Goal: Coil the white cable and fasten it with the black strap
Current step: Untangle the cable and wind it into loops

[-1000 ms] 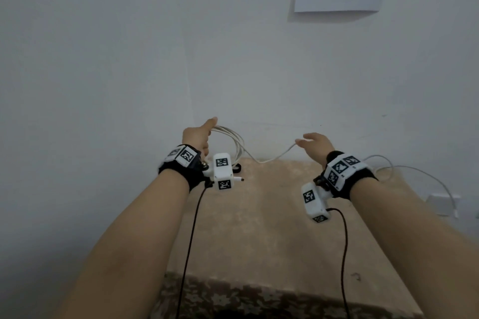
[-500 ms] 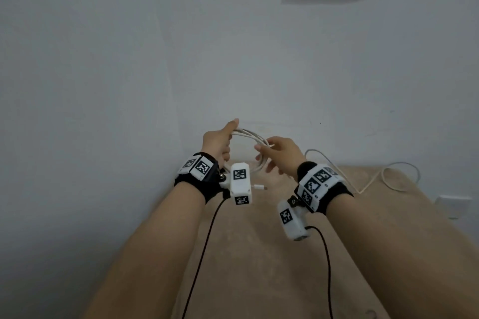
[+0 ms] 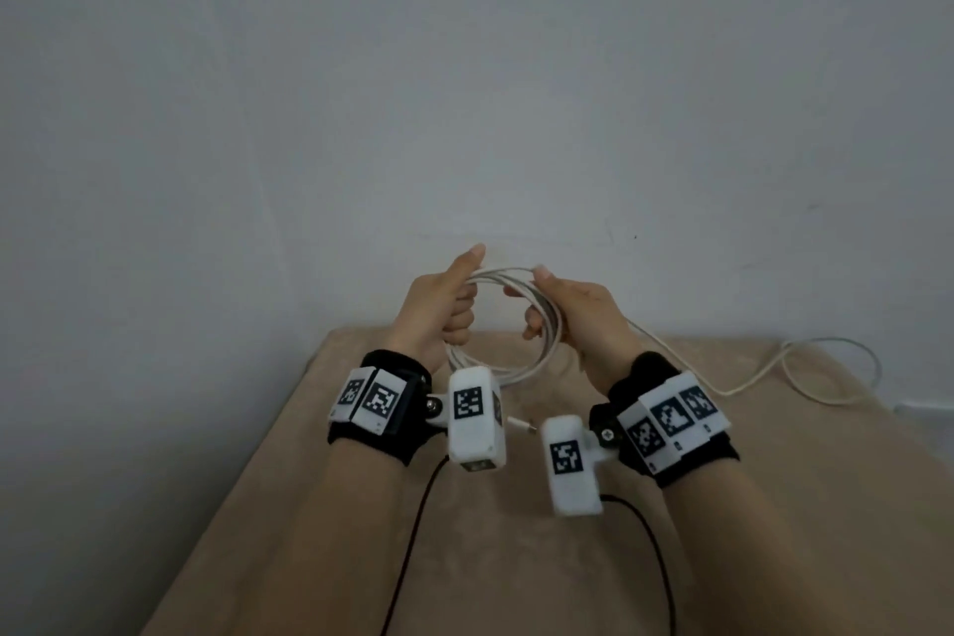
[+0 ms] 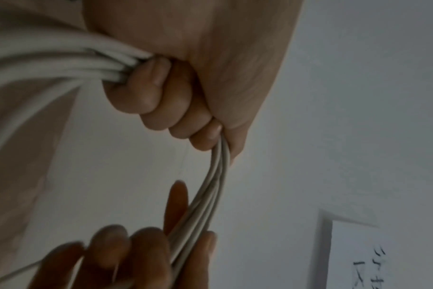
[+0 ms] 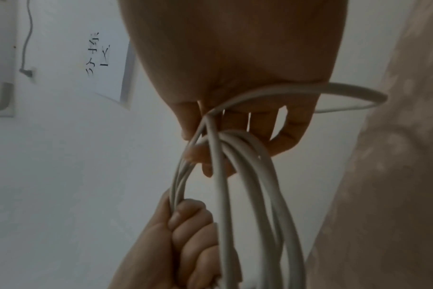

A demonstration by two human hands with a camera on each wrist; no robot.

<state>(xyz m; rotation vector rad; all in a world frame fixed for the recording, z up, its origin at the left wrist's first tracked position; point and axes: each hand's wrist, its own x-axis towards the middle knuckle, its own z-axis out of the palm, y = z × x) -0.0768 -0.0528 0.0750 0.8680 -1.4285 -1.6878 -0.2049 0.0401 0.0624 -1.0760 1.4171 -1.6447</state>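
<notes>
Both hands hold the white cable (image 3: pixel 521 320) above the desk (image 3: pixel 320 506): the left hand (image 3: pixel 439 310) fists the gathered loops, the right hand (image 3: pixel 573 313) curls round a fresh turn. Coiling looks mid-way, since slack (image 3: pixel 805 367) trails over the desk. Next, that tail needs drawing in; no black strap is visible.

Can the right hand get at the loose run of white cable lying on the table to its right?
Probably yes: the right hand already has that white cable running through it, and nothing lies over the run on the table.
</notes>
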